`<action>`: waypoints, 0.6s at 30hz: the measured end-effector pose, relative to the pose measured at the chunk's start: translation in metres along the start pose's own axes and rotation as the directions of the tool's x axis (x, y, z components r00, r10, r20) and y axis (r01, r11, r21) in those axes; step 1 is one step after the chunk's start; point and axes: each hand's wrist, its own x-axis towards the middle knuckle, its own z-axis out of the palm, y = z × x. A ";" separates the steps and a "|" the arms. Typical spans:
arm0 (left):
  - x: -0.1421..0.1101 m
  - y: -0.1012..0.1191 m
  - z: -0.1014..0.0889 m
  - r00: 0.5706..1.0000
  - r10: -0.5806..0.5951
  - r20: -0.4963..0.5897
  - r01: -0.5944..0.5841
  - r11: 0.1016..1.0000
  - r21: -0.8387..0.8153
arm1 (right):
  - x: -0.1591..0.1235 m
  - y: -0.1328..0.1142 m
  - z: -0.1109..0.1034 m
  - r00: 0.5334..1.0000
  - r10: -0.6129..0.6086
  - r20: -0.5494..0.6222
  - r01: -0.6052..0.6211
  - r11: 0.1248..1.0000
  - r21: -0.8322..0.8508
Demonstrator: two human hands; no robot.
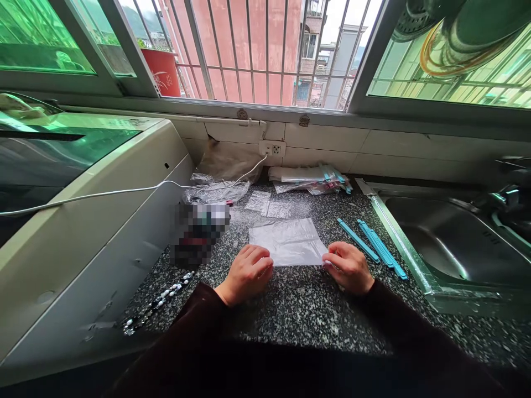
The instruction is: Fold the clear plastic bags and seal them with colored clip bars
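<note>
A clear plastic bag (289, 241) lies flat on the speckled granite counter (307, 309). My left hand (248, 273) rests with curled fingers on the bag's near left corner. My right hand (349, 267) pinches the bag's near right corner with its fingers closed. Several light-blue plastic strips (375, 247) lie just right of my right hand. Two smaller clear bags (269, 205) sit behind the big one. A black-and-white bead string (160, 301) lies on the counter to the left of my left hand.
A white appliance (83, 232) with a white cable (124, 191) fills the left. A steel sink (452, 249) is at the right. A blurred object (199, 232), crumpled plastic (215, 190) and a pile of packets (311, 179) stand near the back wall under a barred window.
</note>
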 end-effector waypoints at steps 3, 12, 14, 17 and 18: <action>-0.001 -0.005 -0.004 0.999 -0.020 -0.031 0.017 0.997 -0.078 | -0.002 0.001 -0.002 0.994 0.035 -0.103 -0.025 0.995 0.095; 0.000 -0.024 -0.006 0.990 -0.138 -0.032 0.134 0.986 -0.097 | -0.007 0.000 -0.010 0.970 0.053 -0.239 -0.023 0.992 0.125; 0.000 -0.023 -0.009 0.985 -0.168 -0.048 0.158 0.973 -0.167 | -0.005 0.001 -0.008 0.980 0.081 -0.181 -0.057 0.990 0.132; 0.001 -0.020 -0.012 0.978 -0.201 -0.052 0.184 0.954 -0.236 | -0.001 0.004 -0.005 0.988 0.133 -0.076 -0.120 0.980 0.157; 0.002 -0.020 -0.013 0.978 -0.200 -0.059 0.179 0.951 -0.254 | 0.001 0.004 -0.003 0.988 0.144 -0.054 -0.133 0.976 0.173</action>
